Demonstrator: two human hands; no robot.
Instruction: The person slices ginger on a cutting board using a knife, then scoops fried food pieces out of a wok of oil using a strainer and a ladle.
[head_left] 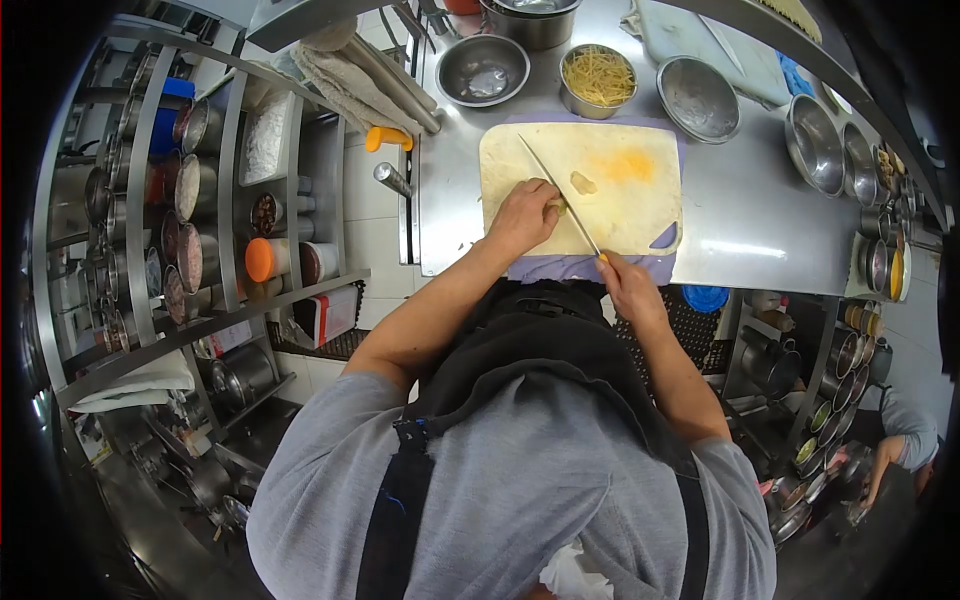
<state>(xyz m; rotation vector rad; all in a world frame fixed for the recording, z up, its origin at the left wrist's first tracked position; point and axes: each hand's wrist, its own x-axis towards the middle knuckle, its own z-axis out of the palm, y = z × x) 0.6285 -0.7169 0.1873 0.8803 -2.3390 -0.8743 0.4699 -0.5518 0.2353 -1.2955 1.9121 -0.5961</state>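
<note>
My right hand is closed on the handle of a long knife, whose blade slants up and left over the cream cutting board. On the left of the blade, my left hand has its fingers curled down on the board, around a small pale piece that they mostly hide. A pale slice lies right of the blade. Farther right the board has an orange stain. Beneath the board is a purple cloth. A metal bowl of yellow strips stands behind the board.
Empty metal bowls stand behind the board on the steel counter. At the back right, another knife lies on a pale board. Shelves with containers are on the left. A co-worker is at the far right.
</note>
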